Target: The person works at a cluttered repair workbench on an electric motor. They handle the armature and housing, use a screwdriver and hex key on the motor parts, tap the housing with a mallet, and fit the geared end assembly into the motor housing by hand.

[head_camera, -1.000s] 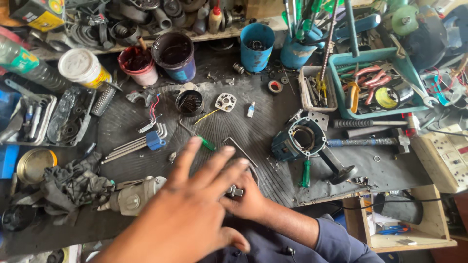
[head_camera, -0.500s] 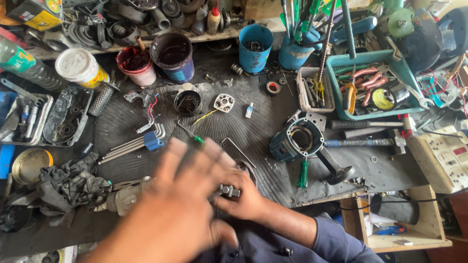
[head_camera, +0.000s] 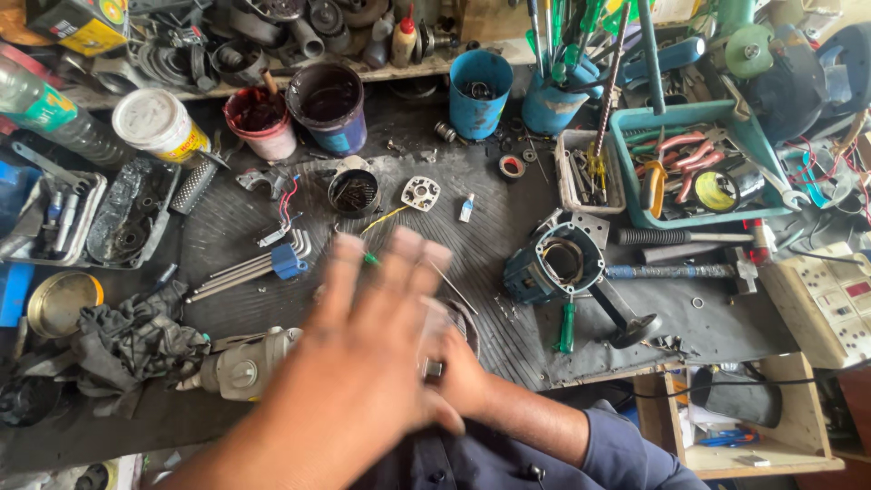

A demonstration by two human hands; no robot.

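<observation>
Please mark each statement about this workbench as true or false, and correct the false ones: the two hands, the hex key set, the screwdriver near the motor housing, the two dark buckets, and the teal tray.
1. The left hand is spread open and blurred above the mat. True.
2. The right hand is empty. False: it grips a small metal part, though what the part is cannot be told.
3. The hex key set has a blue holder. True.
4. The screwdriver below the motor housing has a red handle. False: the handle is green.
5. The red bucket stands beside the purple bucket. True.
6. The teal tray holds only one tool. False: it holds several pliers and a roll of tape.
</observation>
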